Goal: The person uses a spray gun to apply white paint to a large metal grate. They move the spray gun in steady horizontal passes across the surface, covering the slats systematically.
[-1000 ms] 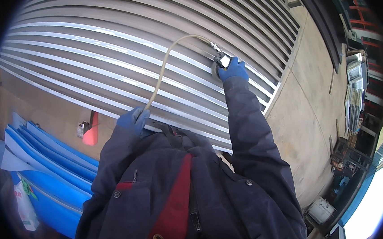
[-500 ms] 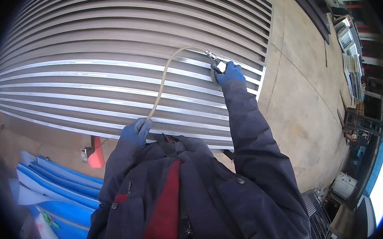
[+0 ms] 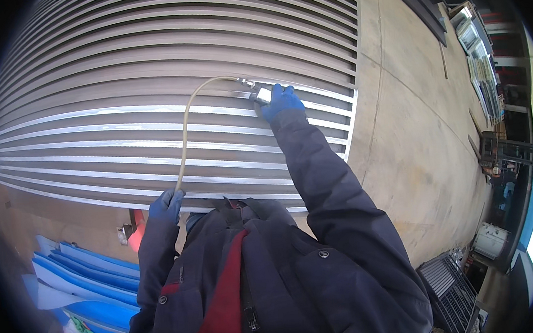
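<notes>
My right hand (image 3: 284, 100), in a blue glove, is closed around a small air sander (image 3: 263, 96). The tool rests on a slat of a large metal louvre panel (image 3: 112, 111), toward its right end. From the sander's metal fitting (image 3: 245, 82), a pale air hose (image 3: 184, 132) arcs left and comes down to my left hand (image 3: 165, 206). That gloved hand grips the hose above the panel's near edge. The nearer slats look bright and shiny, the farther ones dull brownish grey. My right hand partly hides the sander, and its underside is out of sight.
Blue sheets (image 3: 84, 275) lie stacked at the lower left, near a red piece (image 3: 136, 232). Concrete floor (image 3: 416, 161) runs along the panel's right side. A dark metal grid (image 3: 450, 293) is at lower right. Stacked frames (image 3: 483, 77) and a dark beam (image 3: 413, 4) stand farther off.
My right hand has moved left along the slats with the sander. My left hand has shifted left and slightly nearer with the hose, and the view has shifted a little.
</notes>
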The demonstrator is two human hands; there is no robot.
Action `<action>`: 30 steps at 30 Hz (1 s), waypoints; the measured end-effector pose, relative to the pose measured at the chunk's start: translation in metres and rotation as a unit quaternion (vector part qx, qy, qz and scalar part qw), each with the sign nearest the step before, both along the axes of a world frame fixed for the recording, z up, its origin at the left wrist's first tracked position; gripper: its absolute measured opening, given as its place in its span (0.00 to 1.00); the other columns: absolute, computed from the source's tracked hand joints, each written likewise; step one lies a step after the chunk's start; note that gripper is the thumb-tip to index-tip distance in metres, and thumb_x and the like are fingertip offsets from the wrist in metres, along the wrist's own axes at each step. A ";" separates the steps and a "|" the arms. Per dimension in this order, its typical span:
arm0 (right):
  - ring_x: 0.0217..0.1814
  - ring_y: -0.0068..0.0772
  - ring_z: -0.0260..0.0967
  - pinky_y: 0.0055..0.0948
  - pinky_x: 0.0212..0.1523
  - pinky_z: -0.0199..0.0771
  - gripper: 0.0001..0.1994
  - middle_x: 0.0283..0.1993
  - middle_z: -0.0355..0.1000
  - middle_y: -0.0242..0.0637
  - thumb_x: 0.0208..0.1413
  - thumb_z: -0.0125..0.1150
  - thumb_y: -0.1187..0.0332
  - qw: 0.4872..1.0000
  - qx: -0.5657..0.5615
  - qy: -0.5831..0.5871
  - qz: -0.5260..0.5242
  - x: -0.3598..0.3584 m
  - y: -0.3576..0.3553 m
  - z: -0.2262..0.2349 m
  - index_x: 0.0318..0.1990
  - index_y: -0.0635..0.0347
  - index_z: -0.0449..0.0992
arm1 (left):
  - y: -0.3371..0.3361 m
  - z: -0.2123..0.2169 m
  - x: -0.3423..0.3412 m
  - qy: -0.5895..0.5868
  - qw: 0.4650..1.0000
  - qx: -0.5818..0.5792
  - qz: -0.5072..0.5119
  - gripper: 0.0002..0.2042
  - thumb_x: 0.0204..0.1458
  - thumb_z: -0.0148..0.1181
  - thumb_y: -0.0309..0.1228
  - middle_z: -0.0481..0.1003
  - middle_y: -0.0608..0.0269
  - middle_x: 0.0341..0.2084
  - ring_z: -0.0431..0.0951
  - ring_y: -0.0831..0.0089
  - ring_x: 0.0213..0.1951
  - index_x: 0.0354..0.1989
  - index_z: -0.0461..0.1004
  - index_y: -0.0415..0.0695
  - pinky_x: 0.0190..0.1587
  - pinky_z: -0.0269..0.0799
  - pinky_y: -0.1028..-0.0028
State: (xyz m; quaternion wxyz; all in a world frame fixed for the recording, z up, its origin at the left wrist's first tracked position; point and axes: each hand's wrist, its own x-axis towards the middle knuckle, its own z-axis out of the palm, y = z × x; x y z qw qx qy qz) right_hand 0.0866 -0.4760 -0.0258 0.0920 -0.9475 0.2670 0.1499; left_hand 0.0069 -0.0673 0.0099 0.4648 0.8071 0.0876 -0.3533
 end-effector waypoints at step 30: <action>0.58 0.55 0.78 0.49 0.57 0.79 0.33 0.60 0.71 0.51 0.47 0.76 0.46 0.991 -0.047 0.047 -0.117 -0.082 -0.165 0.000 0.60 0.48 0.74 | -0.100 0.006 0.010 -0.112 0.970 -0.040 -0.212 0.19 0.68 0.57 0.48 0.72 0.52 0.21 0.73 0.60 0.25 0.47 0.79 0.42 0.33 0.69 0.61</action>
